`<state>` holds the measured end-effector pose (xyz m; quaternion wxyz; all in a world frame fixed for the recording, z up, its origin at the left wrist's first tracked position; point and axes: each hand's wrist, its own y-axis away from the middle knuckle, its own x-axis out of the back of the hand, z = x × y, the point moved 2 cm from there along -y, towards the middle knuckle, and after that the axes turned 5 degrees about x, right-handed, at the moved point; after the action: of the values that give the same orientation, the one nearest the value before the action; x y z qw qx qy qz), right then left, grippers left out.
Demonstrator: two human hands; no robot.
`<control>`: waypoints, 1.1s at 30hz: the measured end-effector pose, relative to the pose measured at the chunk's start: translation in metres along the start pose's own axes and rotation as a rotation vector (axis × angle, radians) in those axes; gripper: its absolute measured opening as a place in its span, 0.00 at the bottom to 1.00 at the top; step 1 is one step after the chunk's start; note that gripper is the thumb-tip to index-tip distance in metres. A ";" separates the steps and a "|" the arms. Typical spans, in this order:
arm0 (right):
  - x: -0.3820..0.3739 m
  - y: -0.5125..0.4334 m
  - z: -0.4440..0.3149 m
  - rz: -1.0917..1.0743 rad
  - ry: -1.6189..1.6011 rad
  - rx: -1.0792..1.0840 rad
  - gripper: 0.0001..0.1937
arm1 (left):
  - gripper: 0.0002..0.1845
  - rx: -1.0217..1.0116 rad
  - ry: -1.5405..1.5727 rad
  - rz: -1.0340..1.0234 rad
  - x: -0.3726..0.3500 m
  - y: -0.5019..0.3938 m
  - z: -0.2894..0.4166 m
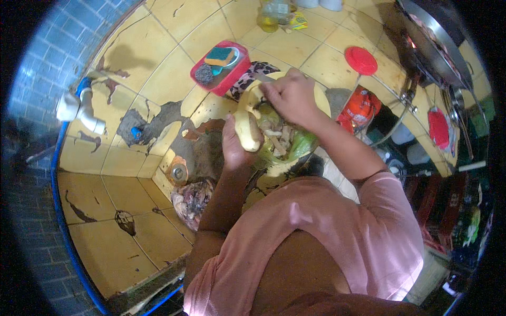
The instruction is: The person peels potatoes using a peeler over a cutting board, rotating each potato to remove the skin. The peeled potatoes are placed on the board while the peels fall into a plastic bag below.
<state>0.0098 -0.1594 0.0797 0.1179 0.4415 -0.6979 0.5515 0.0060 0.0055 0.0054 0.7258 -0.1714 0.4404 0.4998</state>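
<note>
My left hand grips a long, pale yellow, peeled piece of produce, perhaps a plantain. My right hand is closed around a knife, and its blade points up and left over the far end of the produce. Both hands are above a round, pale yellow plate or basin. In it lies a green plastic bag with brownish peelings or scraps. My fingers hide the knife's handle, and it is unclear whether the blade touches the produce.
A red tub holds a sponge and a steel scourer. A large pan sits over a flame at right, near a red lid and a red packet. A white pipe stands left; an oil bottle is at the back.
</note>
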 end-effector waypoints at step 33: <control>-0.034 0.015 0.029 -0.219 0.205 0.020 0.17 | 0.20 0.320 0.020 -0.145 -0.003 0.025 -0.014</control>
<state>0.0274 -0.1685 0.0370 0.2434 0.4576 -0.6243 0.5845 -0.0224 0.0052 0.0049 0.7737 -0.0899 0.5080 0.3678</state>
